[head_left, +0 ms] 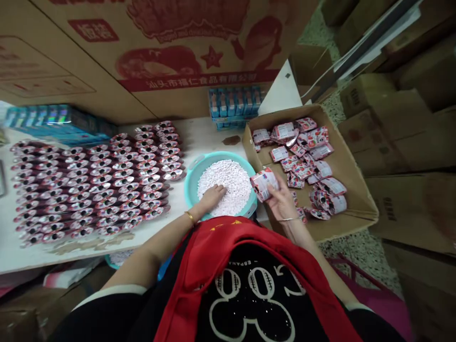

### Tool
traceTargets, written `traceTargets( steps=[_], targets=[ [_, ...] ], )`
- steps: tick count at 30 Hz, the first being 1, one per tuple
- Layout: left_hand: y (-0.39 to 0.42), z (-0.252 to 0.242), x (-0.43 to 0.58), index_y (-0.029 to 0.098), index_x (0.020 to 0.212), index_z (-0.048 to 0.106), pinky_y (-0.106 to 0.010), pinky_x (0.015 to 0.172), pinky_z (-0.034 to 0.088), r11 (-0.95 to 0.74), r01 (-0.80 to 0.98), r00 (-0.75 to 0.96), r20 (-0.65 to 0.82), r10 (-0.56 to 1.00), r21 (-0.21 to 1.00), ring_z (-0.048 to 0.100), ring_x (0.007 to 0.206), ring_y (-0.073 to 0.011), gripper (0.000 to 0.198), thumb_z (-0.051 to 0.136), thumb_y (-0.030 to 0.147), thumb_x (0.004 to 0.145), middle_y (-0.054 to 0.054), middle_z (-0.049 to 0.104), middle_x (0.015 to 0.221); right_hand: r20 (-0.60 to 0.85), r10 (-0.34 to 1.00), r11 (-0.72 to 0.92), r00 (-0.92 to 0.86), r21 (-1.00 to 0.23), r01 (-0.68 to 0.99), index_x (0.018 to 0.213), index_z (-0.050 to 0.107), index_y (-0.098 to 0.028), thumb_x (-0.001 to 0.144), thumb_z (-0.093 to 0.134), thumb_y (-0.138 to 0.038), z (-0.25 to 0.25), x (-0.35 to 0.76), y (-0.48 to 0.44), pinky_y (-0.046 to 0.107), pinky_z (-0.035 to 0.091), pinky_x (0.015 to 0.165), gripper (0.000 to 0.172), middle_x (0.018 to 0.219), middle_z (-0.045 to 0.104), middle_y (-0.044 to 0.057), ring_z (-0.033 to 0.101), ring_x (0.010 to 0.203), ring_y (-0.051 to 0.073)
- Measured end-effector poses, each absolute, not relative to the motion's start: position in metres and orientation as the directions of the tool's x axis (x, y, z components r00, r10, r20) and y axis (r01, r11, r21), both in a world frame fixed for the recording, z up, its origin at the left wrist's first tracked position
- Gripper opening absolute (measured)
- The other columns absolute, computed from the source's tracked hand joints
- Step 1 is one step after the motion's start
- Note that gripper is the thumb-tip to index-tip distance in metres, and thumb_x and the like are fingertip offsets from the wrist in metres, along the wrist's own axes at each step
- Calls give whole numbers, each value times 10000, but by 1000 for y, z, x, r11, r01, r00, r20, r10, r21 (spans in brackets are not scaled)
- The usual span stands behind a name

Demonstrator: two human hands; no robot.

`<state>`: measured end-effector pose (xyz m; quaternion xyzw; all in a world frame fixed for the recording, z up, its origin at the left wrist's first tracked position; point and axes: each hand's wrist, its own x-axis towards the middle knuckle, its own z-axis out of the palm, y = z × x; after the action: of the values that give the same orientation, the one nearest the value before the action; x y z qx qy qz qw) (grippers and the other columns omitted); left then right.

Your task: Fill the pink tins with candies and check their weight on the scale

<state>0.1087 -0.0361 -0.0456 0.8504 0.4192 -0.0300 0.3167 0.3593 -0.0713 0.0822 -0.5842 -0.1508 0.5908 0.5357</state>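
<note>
- Red apron (192,285) and black shirt (251,297) lie closest to my eyes, and both my forearms reach out past them toward the table (210,140).
- Just right of the turquoise tub (194,178), or over its right rim (I cannot tell which), is the printed packet (262,184), gripped in my right hand (280,199).
- From my left fingertips the packet lies to the right, a gap apart; it is tilted, pale label facing me, and looks too nearly square for me to be sure of its long axis.
- My right thumb lies across its label, with the other fingers closed behind it.
- My left hand (212,197) is palm-down in the tub, nearer to the white pellets (233,178) than the right. Its fingers look loosely bent and touch them; I cannot tell how far open they are beneath, or whether they have hold of any.
- My left forearm slants forward and rightward, gold bangle (190,217) at the wrist; the right slants forward and leftward, beside the cardboard box (356,199) of loose packets (322,168).
- Well left of the tub stand rows of pouches (123,181).
</note>
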Motion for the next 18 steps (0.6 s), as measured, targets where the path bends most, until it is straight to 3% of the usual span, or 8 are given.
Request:
traceTargets(
  steps=[2,5,14,18],
  targets=[
    [-51,-47,110,177,1118,594,-343,916,450,-437,704,673,-328,663,560,545,996,-205,339,438,63,840,-92,603,1050,-621,778,-456,101,-667,-589,1004,641,-238,647,790,-293,75,342,-72,281,552,740,391,1020,703,11,654,872,161],
    [-61,-45,108,176,1133,583,-311,915,461,-392,676,681,-327,655,624,561,1005,-178,386,484,42,785,-71,614,1070,-682,731,-506,22,-563,-654,936,678,-230,673,773,-278,57,327,-71,260,562,713,284,960,727,2,665,858,157],
    [-36,31,67,165,1163,522,-329,896,468,-282,582,604,-174,778,763,567,987,-177,275,480,226,897,-82,600,1047,-698,704,-428,131,-564,-706,923,671,-218,713,743,-318,21,312,-63,317,587,744,244,948,735,22,676,893,181],
    [-26,79,71,160,1140,534,-332,870,474,-330,642,621,-218,753,692,572,968,-194,256,456,204,900,-85,594,1008,-710,692,-453,127,-564,-691,908,672,-208,697,753,-315,19,296,-59,281,574,650,250,883,732,16,661,777,159]
  ],
)
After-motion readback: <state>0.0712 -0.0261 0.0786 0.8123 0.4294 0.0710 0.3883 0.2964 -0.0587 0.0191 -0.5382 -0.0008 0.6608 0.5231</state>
